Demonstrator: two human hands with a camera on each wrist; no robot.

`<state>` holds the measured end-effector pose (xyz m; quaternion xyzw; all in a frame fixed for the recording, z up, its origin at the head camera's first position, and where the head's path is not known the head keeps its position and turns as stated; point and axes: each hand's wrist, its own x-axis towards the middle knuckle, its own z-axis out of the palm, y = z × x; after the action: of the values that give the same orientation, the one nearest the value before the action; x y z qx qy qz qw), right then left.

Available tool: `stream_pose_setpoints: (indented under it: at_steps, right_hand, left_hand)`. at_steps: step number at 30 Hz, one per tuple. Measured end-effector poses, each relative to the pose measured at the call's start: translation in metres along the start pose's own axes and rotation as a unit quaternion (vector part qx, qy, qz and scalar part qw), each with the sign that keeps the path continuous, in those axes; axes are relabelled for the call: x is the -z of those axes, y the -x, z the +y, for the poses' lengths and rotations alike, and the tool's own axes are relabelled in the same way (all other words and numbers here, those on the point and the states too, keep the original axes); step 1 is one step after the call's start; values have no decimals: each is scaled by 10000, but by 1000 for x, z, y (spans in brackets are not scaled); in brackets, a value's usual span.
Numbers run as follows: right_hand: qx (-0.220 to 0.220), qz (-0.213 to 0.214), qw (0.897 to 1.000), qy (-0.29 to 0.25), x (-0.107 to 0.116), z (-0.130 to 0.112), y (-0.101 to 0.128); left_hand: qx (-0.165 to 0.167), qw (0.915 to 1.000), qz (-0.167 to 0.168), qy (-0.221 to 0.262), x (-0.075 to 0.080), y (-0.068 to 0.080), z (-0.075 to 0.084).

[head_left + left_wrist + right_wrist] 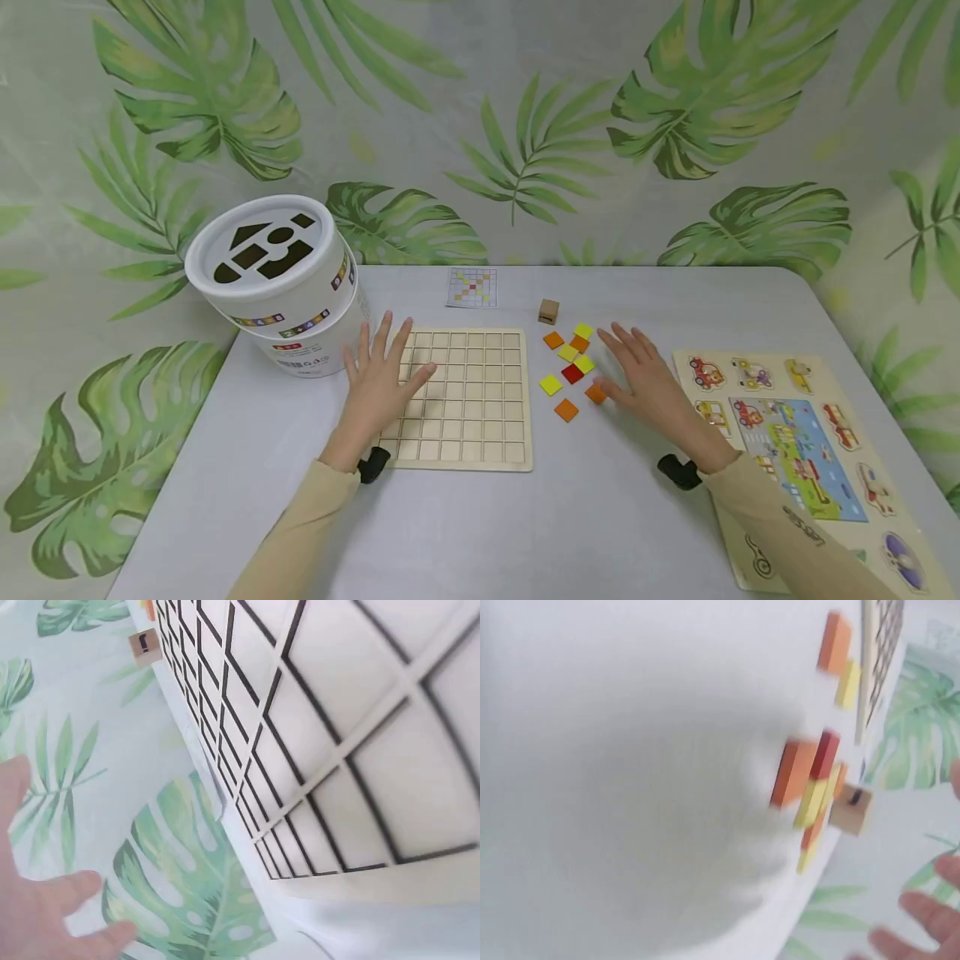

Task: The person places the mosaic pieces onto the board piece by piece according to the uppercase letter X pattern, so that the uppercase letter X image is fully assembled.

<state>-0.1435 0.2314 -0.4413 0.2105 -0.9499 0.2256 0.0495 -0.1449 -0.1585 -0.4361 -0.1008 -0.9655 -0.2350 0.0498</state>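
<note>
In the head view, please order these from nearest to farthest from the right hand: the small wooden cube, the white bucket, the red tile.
1. red tile, just left of the right hand.
2. small wooden cube, farther back on the table.
3. white bucket, far left, beyond the grid board.

A wooden grid board (pixel 352 742) was seen close up, filling the frame from twelve o'clock round to four o'clock, its shallow square cells divided by pale ridges with dark edges. A bare strip of table (pixel 360 915) was shown below the board's edge, toward five o'clock. At eleven o'clock, just beside the board's far end, a small wooden cube (pixel 143 643) with a dark mark on one face was visible. A leaf-printed backdrop (pixel 180 877) was spread from nine to six o'clock. At eight o'clock, the left hand (pixel 34 900) was seen with straight, spread fingers (pixel 71 889), nothing being held.
</note>
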Motion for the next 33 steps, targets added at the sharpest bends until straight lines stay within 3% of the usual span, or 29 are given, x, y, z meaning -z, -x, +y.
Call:
stream_pose_setpoints:
  at_steps: [3, 6, 9, 12, 19, 28, 33]
  right_hand:
    - [201, -199, 9939, -1066, -5, -9, 3]
    - [136, -427, 9816, -1857, -13, -17, 7]
    - [-22, -671, 9720, -2251, -21, -21, 10]
    - [-125, -896, 9690, -2299, -28, -22, 11]
    - [-166, -1029, 9723, -2092, -36, -20, 7]
    - [-356, -887, 9701, -2232, -41, -26, -19]
    - [-471, -1019, 9736, -1989, -45, -30, -29]
  left_hand:
    - [-118, 9955, 75, 938, 3, 6, -7]
    - [-48, 9806, 33, 1959, 4, 12, -19]
    - [163, 9592, -150, 2817, 1, 17, -34]
    - [395, 9431, -402, 3276, -1, 23, -48]
    - [785, 9344, -1004, 3325, -5, 27, -66]
    - [403, 9354, -1403, 3220, -11, 27, -79]
    - [274, 9383, -1491, 3107, -7, 30, -75]
